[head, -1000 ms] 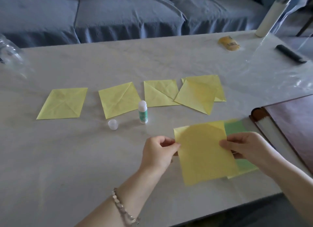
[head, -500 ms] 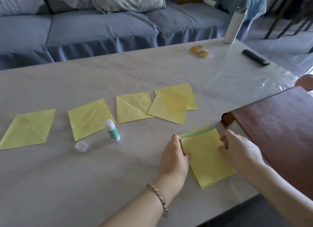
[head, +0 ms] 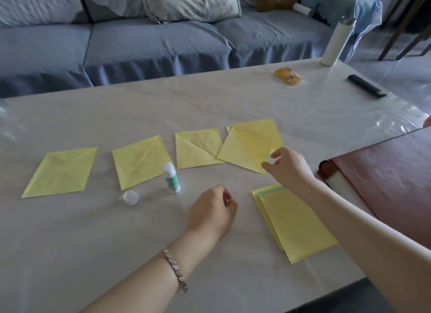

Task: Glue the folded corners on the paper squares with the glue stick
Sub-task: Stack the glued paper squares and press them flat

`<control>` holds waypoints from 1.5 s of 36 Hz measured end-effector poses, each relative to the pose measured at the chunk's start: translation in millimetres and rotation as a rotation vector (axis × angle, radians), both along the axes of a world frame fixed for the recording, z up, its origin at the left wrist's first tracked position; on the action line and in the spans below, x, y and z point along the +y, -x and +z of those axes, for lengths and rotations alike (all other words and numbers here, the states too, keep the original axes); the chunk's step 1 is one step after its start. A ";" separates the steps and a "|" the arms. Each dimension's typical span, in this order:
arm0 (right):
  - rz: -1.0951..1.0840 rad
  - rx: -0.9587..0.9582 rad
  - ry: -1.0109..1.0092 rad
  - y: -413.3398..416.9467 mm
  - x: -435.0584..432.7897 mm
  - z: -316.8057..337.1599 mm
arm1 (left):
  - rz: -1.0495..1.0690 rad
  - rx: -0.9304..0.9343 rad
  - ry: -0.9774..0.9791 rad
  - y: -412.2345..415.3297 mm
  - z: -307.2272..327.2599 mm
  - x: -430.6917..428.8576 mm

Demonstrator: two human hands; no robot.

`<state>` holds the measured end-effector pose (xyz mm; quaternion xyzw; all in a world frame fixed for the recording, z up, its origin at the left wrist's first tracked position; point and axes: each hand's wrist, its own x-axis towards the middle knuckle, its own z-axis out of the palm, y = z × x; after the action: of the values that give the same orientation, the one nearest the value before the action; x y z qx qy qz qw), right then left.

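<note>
head view: a row of yellow folded paper squares lies across the pale surface (head: 233,102): leftmost square (head: 61,171), second square (head: 141,163), third square (head: 198,149), then a top square (head: 247,149) overlapping the third square and another square (head: 268,128) behind it. the glue stick (head: 171,177) stands upright and uncapped just in front of the second square, its cap (head: 130,197) lying near it to the left. the right grip (head: 288,167) is at the near right corner of the top square, thumb and fingers curled around that corner; whether it pinches the paper cannot be told. the left grip (head: 211,210) is over bare surface, fingers loosely curled, holding nothing, with a bracelet (head: 175,269) on its wrist. a stack of yellow sheets (head: 296,224) lies by the near edge, under the right forearm.
</note>
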<state>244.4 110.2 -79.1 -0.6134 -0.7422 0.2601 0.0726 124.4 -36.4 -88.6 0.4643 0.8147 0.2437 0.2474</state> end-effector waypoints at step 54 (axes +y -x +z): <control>-0.346 0.950 0.664 92.7 39.0 -7.6 | 0.402 -0.359 0.044 150.3 16.3 113.4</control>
<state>151.7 149.2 -86.7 -0.5321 -0.3972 0.7075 0.2420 -25.9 77.0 -72.3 0.2371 0.8388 0.3487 0.3444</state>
